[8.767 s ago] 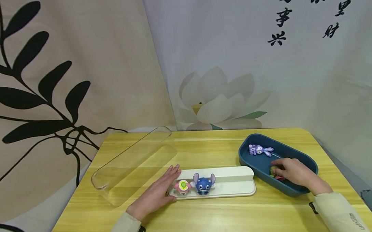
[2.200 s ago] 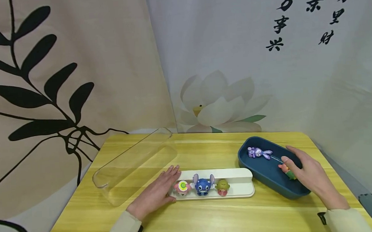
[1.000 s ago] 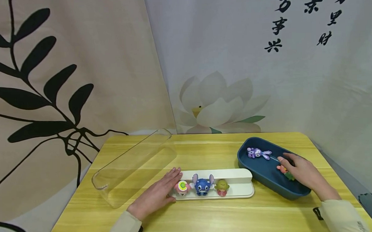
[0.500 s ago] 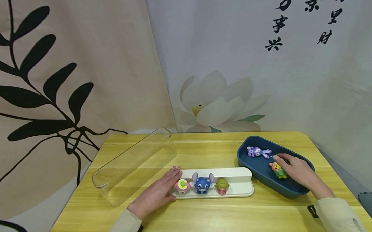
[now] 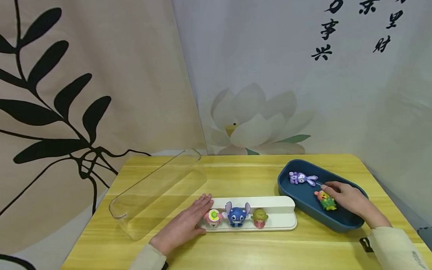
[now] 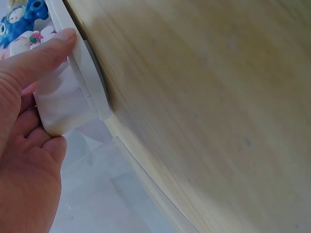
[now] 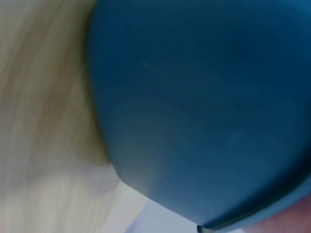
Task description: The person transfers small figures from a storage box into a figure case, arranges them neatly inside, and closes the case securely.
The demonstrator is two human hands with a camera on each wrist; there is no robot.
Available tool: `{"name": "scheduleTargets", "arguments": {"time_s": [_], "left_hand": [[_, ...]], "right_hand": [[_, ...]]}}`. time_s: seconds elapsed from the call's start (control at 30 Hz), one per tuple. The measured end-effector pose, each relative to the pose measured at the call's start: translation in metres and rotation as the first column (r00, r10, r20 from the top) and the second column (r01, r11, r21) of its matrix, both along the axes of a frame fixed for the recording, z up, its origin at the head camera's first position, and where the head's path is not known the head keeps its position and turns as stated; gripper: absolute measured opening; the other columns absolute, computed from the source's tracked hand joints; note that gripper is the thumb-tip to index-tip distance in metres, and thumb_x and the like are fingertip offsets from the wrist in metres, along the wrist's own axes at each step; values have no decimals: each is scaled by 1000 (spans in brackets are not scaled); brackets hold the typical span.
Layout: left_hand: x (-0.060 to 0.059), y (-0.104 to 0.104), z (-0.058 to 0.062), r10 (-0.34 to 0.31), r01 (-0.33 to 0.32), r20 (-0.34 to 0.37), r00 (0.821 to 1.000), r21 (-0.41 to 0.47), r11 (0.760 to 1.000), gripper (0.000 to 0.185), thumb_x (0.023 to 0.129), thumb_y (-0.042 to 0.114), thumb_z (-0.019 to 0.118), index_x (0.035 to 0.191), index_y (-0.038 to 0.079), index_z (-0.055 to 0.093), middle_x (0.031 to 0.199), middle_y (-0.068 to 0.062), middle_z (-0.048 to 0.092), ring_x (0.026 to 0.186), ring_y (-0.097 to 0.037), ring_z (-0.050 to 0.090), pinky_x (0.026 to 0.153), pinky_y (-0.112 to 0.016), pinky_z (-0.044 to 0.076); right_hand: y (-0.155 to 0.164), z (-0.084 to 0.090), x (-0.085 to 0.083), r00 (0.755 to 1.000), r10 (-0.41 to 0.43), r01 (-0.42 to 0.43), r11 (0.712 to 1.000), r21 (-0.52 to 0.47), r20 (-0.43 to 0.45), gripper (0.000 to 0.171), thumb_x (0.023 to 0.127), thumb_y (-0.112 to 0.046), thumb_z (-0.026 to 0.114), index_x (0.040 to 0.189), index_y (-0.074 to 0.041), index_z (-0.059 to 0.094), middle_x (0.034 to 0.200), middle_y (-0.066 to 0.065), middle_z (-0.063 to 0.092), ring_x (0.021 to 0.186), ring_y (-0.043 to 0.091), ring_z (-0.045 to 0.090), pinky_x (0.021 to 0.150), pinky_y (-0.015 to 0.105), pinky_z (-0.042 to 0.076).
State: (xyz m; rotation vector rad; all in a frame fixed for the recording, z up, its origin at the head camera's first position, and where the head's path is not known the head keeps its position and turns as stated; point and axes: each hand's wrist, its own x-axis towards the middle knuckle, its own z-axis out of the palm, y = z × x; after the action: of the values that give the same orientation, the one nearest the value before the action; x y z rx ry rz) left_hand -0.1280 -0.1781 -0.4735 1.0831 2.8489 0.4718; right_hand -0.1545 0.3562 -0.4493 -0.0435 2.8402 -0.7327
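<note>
My left hand (image 5: 183, 227) holds the left end of a white display base (image 5: 276, 219). In the left wrist view the thumb lies on its edge and the fingers (image 6: 39, 133) bend round its end. On the base stand a pink figurine with a yellow-green disc (image 5: 213, 216), a blue big-eared Stitch figurine (image 5: 237, 215) and an olive-and-pink figurine (image 5: 260, 218). My right hand (image 5: 350, 202) is inside a blue tray (image 5: 300, 193), just right of a green figurine with a pink head (image 5: 326, 201). Its fingertips are partly hidden; nothing shows in its grasp. A purple rabbit figurine (image 5: 302, 178) lies farther back.
A long clear cover (image 5: 157, 192) lies at an angle on the wooden table (image 5: 248, 249), left of the base. A printed cloth (image 5: 256, 70) hangs behind the table. In the right wrist view the tray's outer wall (image 7: 194, 107) fills most of the picture.
The olive-and-pink figurine has gone from the tray to the base. The green figurine has turned and shifted slightly left under the right hand. The left hand has stayed at the base.
</note>
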Motion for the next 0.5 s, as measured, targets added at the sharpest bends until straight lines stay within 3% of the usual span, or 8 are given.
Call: {"name": "scheduleTargets", "arguments": {"time_s": [0.27, 0.5], "left_hand": [[-1, -1, 1, -7, 7, -8, 1000, 5, 1000, 90, 86, 19, 84, 161, 6, 35, 170, -8, 23, 156, -30, 22, 122, -47, 31], [-2, 1, 0, 0, 0, 3, 1000, 6, 1000, 91, 85, 18, 84, 161, 7, 35, 171, -8, 22, 156, -29, 22, 122, -47, 31]], "right_hand": [[0, 1, -6, 997, 50, -51, 999, 15, 62, 64, 108, -39, 54, 137, 18, 54, 133, 42, 56, 122, 59, 52, 97, 71, 49], [-1, 0, -7, 997, 26, -27, 1000, 13, 69, 68, 103, -46, 61, 135, 14, 56, 123, 39, 63, 113, 54, 59, 93, 69, 51]]}}
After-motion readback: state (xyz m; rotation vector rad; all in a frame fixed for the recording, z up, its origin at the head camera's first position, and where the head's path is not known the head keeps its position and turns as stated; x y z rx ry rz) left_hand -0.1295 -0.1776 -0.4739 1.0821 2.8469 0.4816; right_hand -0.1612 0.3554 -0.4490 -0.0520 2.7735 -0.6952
